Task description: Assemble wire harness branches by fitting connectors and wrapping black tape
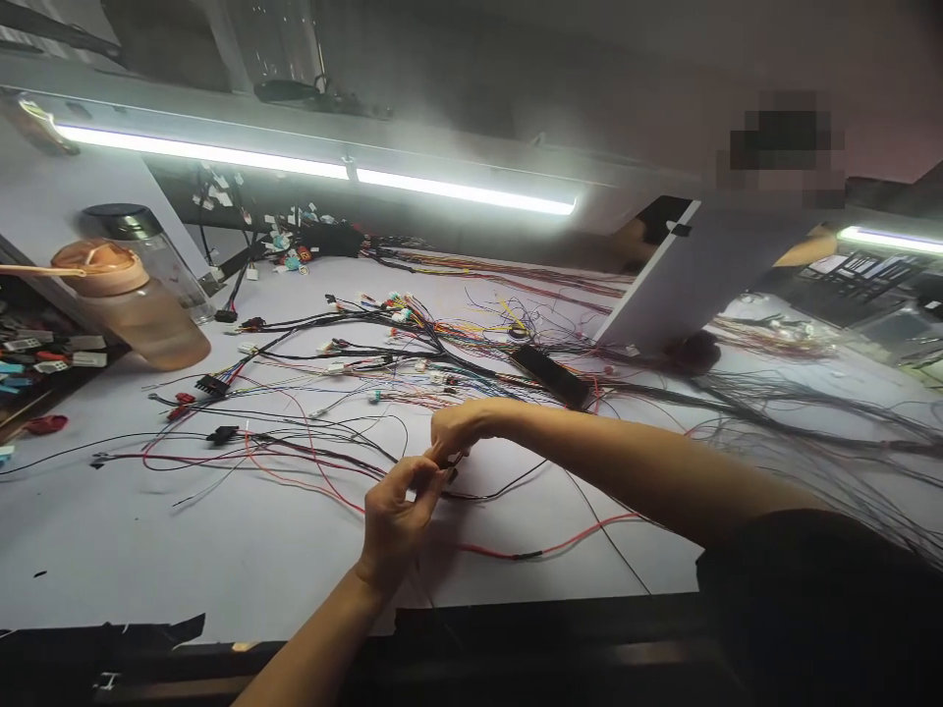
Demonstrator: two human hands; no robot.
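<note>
Both my hands meet over the white table point(221, 560), near its front middle. My left hand point(398, 516) is closed in a pinch, fingertips pointing up toward the other hand. My right hand point(461, 427) is closed as well, pinching a small dark connector point(451, 462) on thin wires. A red wire point(545, 550) and black wires trail from that spot to the right and left across the table.
A wide wire harness point(413, 344) with many small plugs spreads over the middle of the table. A black strip point(551, 375) lies in it. Two bottles point(139, 304) stand at the left. A white board point(693, 275) leans at the right; another person works behind it.
</note>
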